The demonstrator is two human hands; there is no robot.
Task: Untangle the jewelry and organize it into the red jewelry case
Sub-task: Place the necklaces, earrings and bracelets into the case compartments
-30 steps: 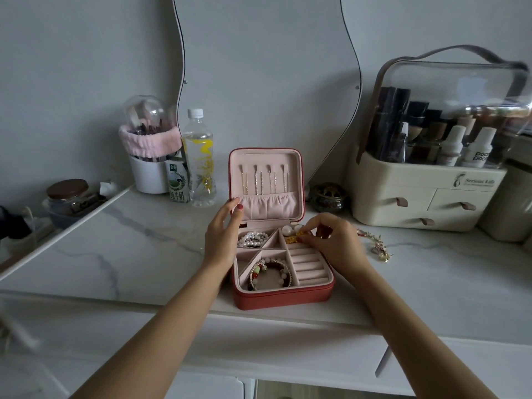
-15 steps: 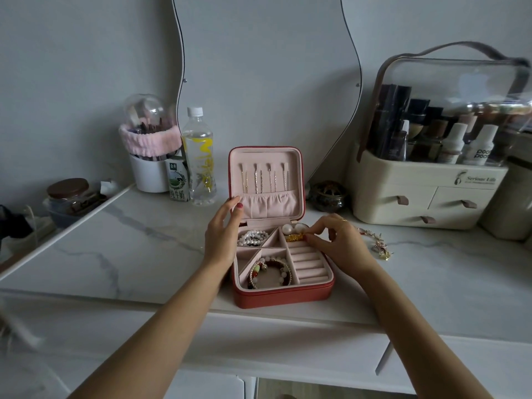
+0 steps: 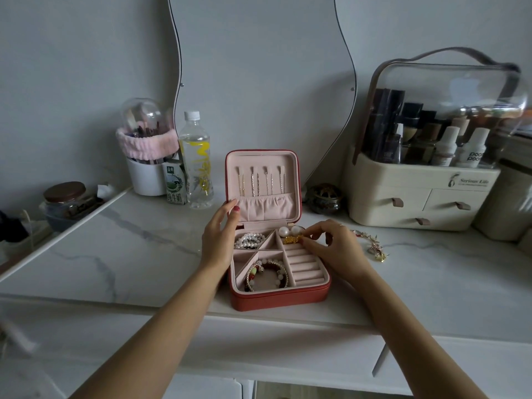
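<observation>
Red jewelry case (image 3: 277, 298) open on tabletop (image 3: 144, 249), mostly filled (pearls, beaded bracelet in); right hand (image 3: 335, 249) pinches gold piece (image 3: 292, 240) into rear compartment, left hand (image 3: 220, 237) spread steadying lid; one chain (image 3: 374, 244) left outside.

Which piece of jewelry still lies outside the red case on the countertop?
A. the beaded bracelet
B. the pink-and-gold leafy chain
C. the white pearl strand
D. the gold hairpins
B: the pink-and-gold leafy chain lies on the marble countertop, to the right of the red case, beyond the right hand.
</observation>
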